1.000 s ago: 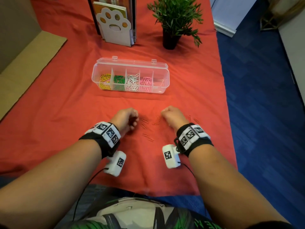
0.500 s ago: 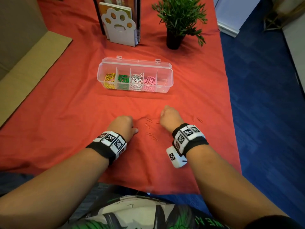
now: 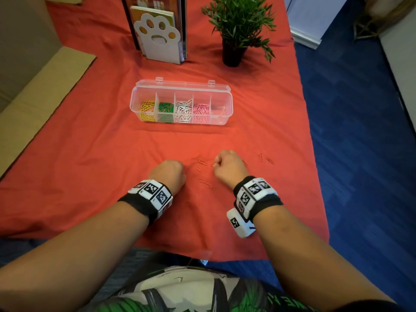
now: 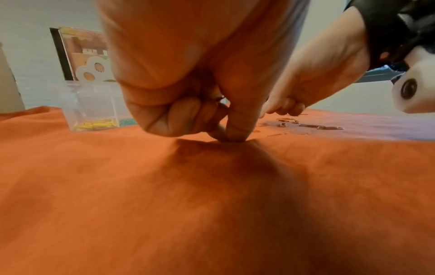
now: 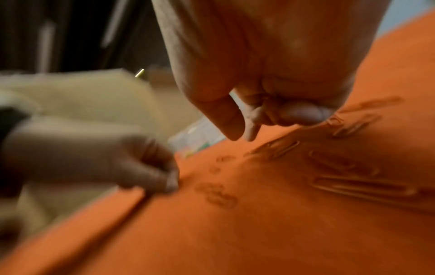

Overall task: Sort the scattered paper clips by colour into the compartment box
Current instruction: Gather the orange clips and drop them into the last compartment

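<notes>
1. Clear plastic compartment box (image 3: 181,102) sitting open mid-table on the red-orange tablecloth (image 3: 90,154), lid tipped back.
2. Four compartments filled, left to right: yellow paper clips (image 3: 147,109), green paper clips (image 3: 166,111), white paper clips (image 3: 184,110), pink paper clips (image 3: 201,112). Fifth compartment at the right end nearly bare, with what looks like one thin clip inside (hard to make out through the plastic).
3. Left on the cloth, near the body: a scatter of orange-red paper clips (image 3: 202,162), barely standing out against the fabric. Several lying between the two hands, two more (image 3: 265,158) off to the right of the right hand.
4. Left hand (image 3: 168,174) down at the cloth, fingers curled; in the left wrist view, thumb and forefinger tips (image 4: 235,130) pressed together right at the fabric. Pinching a clip, or only cloth? Cannot tell.
5. Right hand (image 3: 227,167) knuckles-up with fingers curled; something thin showing at the fingertips from the head view, likely a clip being picked. Right wrist view too blurred to confirm.
6. Judgement on progress: most of the sorting done, four colours boxed, last colour under way. Remaining: gather the orange-red clips and drop them in the right-end compartment.
7. In the background: a white paw-shaped book stand (image 3: 157,39) and a small potted green plant (image 3: 236,25), both well behind the box.
</notes>
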Demonstrator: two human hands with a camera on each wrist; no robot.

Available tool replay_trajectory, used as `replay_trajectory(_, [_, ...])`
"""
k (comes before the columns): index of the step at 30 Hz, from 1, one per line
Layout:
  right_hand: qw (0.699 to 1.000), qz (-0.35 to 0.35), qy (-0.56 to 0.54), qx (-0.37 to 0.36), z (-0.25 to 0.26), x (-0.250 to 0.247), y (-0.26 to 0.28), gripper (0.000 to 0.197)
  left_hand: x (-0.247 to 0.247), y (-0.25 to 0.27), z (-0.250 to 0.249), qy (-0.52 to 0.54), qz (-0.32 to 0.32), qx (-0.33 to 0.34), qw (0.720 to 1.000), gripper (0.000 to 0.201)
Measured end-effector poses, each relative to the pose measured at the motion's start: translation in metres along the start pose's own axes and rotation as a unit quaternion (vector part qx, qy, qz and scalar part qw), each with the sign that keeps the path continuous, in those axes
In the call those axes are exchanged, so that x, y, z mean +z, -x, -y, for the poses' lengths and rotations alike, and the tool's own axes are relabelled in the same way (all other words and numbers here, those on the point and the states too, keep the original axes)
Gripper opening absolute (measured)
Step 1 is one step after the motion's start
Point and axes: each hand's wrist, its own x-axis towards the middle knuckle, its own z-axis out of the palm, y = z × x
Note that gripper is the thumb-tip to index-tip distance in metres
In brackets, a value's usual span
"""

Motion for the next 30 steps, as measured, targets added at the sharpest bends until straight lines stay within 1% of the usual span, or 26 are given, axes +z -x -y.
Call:
replay_trajectory(2, [0.992, -0.018, 0.111, -0.054, 0.0, 0.009, 0.004, 0.019, 0.0, 0.001, -0.001, 0.018, 0.005, 0.0, 1.0, 0.024])
replay_trajectory(3, [0.985, -0.029, 0.152, -0.074, 0.001, 0.012, 0.007, 0.021, -0.001, 0.001, -0.002, 0.043, 0.013, -0.004, 0.999, 0.022])
replay_trajectory(5, [0.971, -0.045, 0.209, -0.103, 0.004, 0.015, 0.011, 0.022, -0.009, 0.002, -0.005, 0.15, 0.049, -0.044, 0.986, 0.016])
replay_trajectory(6, [0.967, -0.049, 0.223, -0.113, 0.006, 0.015, 0.013, 0.023, -0.014, 0.002, -0.007, 0.238, 0.081, -0.078, 0.965, 0.018])
replay_trajectory(7, [0.964, -0.048, 0.234, -0.118, 0.007, 0.014, 0.015, 0.024, -0.019, 0.002, -0.008, 0.354, 0.112, -0.115, 0.921, 0.02])
replay_trajectory(8, [0.963, -0.043, 0.24, -0.118, 0.008, 0.013, 0.015, 0.025, -0.022, 0.002, -0.009, 0.473, 0.131, -0.155, 0.857, 0.019])
replay_trajectory(9, [0.964, -0.037, 0.236, -0.119, 0.007, 0.013, 0.015, 0.025, -0.024, 0.003, -0.01, 0.577, 0.142, -0.186, 0.782, 0.018])
replay_trajectory(10, [0.968, -0.028, 0.219, -0.119, 0.007, 0.011, 0.013, 0.025, -0.027, 0.002, -0.01, 0.646, 0.149, -0.198, 0.722, 0.021])
replay_trajectory(11, [0.976, -0.015, 0.188, -0.112, 0.005, 0.009, 0.011, 0.024, -0.028, 0.002, -0.01, 0.683, 0.154, -0.2, 0.686, 0.024])
replay_trajectory(12, [0.985, -0.007, 0.139, -0.097, 0.001, 0.006, 0.009, 0.021, -0.029, 0.001, -0.011, 0.697, 0.153, -0.196, 0.673, 0.025])
replay_trajectory(13, [0.995, -0.002, 0.078, -0.066, -0.003, 0.003, 0.006, 0.018, -0.028, -0.001, -0.014, 0.695, 0.148, -0.194, 0.677, 0.026])
replay_trajectory(14, [1.0, 0.001, 0.005, -0.024, -0.009, -0.001, 0.004, 0.015, -0.026, -0.003, -0.017, 0.674, 0.139, -0.192, 0.699, 0.025])
replay_trajectory(15, [0.997, 0.001, -0.074, 0.017, -0.015, -0.006, 0.003, 0.015, -0.023, -0.006, -0.019, 0.634, 0.12, -0.18, 0.742, 0.026])
replay_trajectory(16, [0.986, -0.001, -0.159, 0.054, -0.021, -0.01, 0.004, 0.018, -0.019, -0.009, -0.021, 0.574, 0.091, -0.153, 0.799, 0.025])
replay_trajectory(17, [0.964, -0.002, -0.25, 0.09, -0.027, -0.015, 0.006, 0.022, -0.015, -0.012, -0.023, 0.501, 0.056, -0.115, 0.856, 0.022])
replay_trajectory(18, [0.931, -0.003, -0.345, 0.121, -0.032, -0.02, 0.01, 0.027, -0.011, -0.016, -0.023, 0.424, 0.022, -0.07, 0.903, 0.016])
replay_trajectory(19, [0.889, -0.007, -0.435, 0.143, -0.037, -0.025, 0.013, 0.031, -0.008, -0.017, -0.024, 0.351, 0.002, -0.025, 0.936, 0.011])
replay_trajectory(20, [0.845, -0.015, -0.51, 0.157, -0.042, -0.032, 0.017, 0.033, -0.006, -0.018, -0.023, 0.276, -0.01, 0.01, 0.961, 0.016])
replay_trajectory(22, [0.783, -0.03, -0.596, 0.174, -0.05, -0.044, 0.021, 0.031, -0.001, -0.023, -0.021, 0.171, -0.025, 0.062, 0.983, 0.035])
replay_trajectory(23, [0.766, -0.035, -0.615, 0.182, -0.054, -0.047, 0.021, 0.029, 0.0, -0.026, -0.02, 0.137, -0.029, 0.075, 0.987, 0.04])
replay_trajectory(24, [0.758, -0.037, -0.622, 0.192, -0.057, -0.049, 0.021, 0.026, 0.0, -0.028, -0.019, 0.109, -0.028, 0.082, 0.99, 0.041])
replay_trajectory(25, [0.764, -0.04, -0.611, 0.204, -0.058, -0.049, 0.02, 0.022, 0.001, -0.03, -0.018, 0.086, -0.022, 0.088, 0.992, 0.04])
replay_trajectory(26, [0.786, -0.045, -0.58, 0.211, -0.059, -0.047, 0.016, 0.019, 0.002, -0.031, -0.018, 0.069, -0.017, 0.093, 0.993, 0.036])
replay_trajectory(27, [0.829, -0.048, -0.516, 0.209, -0.059, -0.046, 0.012, 0.017, 0.002, -0.031, -0.019, 0.057, -0.018, 0.096, 0.994, 0.031])
replay_trajectory(29, [0.934, -0.052, -0.299, 0.189, -0.057, -0.042, 0.003, 0.012, 0.003, -0.031, -0.02, 0.039, -0.028, 0.097, 0.994, 0.023])
replay_trajectory(30, [0.965, -0.056, -0.187, 0.178, -0.054, -0.04, 0.0, 0.009, 0.005, -0.031, -0.021, 0.036, -0.028, 0.096, 0.994, 0.022])
